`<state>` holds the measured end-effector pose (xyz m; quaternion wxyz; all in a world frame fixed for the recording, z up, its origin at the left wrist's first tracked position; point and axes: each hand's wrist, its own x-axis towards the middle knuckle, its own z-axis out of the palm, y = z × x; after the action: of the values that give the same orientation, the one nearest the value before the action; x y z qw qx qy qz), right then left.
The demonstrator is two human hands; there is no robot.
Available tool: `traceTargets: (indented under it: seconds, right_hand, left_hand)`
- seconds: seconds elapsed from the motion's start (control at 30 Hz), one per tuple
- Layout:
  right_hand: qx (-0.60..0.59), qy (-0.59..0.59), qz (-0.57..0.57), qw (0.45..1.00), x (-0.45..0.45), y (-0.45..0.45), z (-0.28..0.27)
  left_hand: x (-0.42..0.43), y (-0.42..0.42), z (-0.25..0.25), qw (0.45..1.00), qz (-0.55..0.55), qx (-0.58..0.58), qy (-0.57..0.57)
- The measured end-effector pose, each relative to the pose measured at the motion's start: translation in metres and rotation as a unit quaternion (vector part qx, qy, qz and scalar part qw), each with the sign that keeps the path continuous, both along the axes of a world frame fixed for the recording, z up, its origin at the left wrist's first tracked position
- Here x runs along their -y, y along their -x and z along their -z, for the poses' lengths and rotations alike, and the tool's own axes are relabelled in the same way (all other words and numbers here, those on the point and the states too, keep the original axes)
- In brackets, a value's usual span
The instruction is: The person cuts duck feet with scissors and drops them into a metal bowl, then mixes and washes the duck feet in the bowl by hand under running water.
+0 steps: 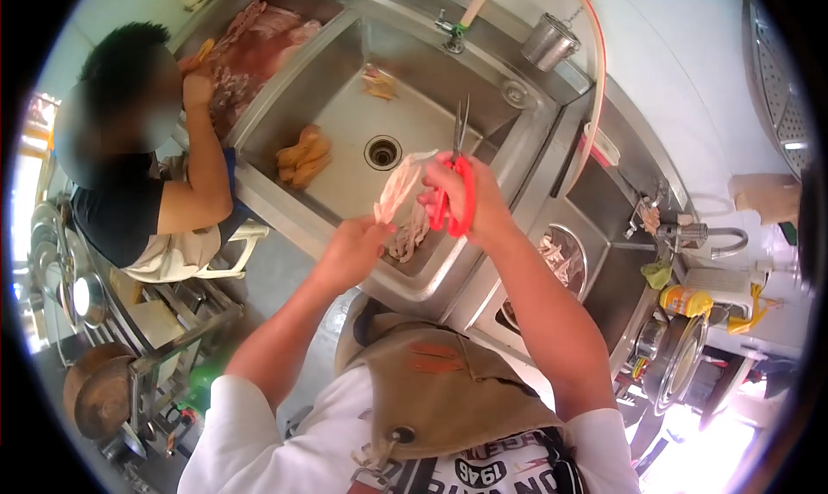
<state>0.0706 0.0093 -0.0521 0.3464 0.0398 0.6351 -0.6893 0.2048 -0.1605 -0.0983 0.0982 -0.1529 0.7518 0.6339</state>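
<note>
My left hand (355,248) pinches the lower end of a pale, stringy strip of meat (400,188), held up over the near side of the steel sink (345,119). My right hand (470,192) is wrapped round the red-handled scissors (461,140), blades pointing away from me, and its fingers are close to the strip's upper end. Below my hands, more pale strips (409,238) lie in the sink's near corner. A yellowish pile (303,157) rests at the sink's left side, and a smaller yellowish piece (378,83) lies near its far wall.
At the left, a seated person (129,149) reaches over a basin of raw meat (259,54). A faucet (452,32) stands behind the sink, with a hanging metal cup (550,43) beside it. At the right is a metal bowl of pale pieces (559,257).
</note>
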Motion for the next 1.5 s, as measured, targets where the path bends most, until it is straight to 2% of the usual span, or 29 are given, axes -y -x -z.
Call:
traceTargets:
  seconds: [0.07, 0.17, 0.27, 0.33, 0.47, 0.63, 0.77, 0.87, 1.07, 1.17, 1.27, 1.37, 1.5]
  right_hand:
    - [-0.025, -0.028, -0.059, 0.998, -0.016, -0.013, -0.009]
    - [0.047, -0.075, -0.235, 0.968, -0.045, -0.039, -0.06]
    - [0.122, -0.101, -0.301, 0.941, -0.072, -0.062, -0.085]
    - [0.163, -0.124, -0.315, 0.927, -0.087, -0.073, -0.09]
    - [0.179, -0.124, -0.291, 0.932, -0.099, -0.083, -0.099]
    - [0.148, -0.111, -0.286, 0.94, -0.108, -0.093, -0.099]
    - [0.154, -0.102, -0.283, 0.941, -0.111, -0.094, -0.096]
    - [0.149, -0.094, -0.286, 0.942, -0.112, -0.095, -0.094]
    - [0.18, -0.068, -0.244, 0.95, -0.112, -0.101, -0.093]
    - [0.186, -0.056, -0.229, 0.954, -0.113, -0.105, -0.091]
    - [0.169, -0.063, -0.224, 0.958, -0.112, -0.11, -0.088]
    - [0.178, -0.064, -0.213, 0.958, -0.111, -0.111, -0.091]
    - [0.168, -0.051, -0.211, 0.962, -0.113, -0.11, -0.087]
  left_hand:
    - [0.004, -0.001, -0.003, 0.999, 0.041, -0.004, 0.023]
    - [0.003, 0.0, -0.019, 0.998, 0.063, 0.024, 0.002]
    - [-0.005, 0.007, -0.051, 0.994, 0.084, 0.054, 0.041]
    - [-0.012, 0.009, -0.056, 0.99, 0.115, 0.035, 0.07]
    - [-0.025, 0.014, -0.07, 0.979, 0.174, -0.009, 0.101]
    - [-0.032, 0.017, -0.082, 0.971, 0.198, -0.019, 0.136]
    - [-0.036, 0.018, -0.084, 0.961, 0.217, -0.037, 0.165]
    - [-0.036, 0.015, -0.07, 0.934, 0.248, -0.113, 0.233]
    - [-0.04, 0.013, -0.074, 0.912, 0.257, -0.116, 0.299]
    - [-0.039, 0.012, -0.066, 0.904, 0.276, -0.152, 0.288]
    - [-0.038, 0.011, -0.064, 0.905, 0.311, -0.141, 0.253]
    - [-0.043, 0.009, -0.064, 0.905, 0.302, -0.207, 0.219]
    - [-0.057, -0.003, -0.053, 0.893, 0.331, -0.234, 0.194]
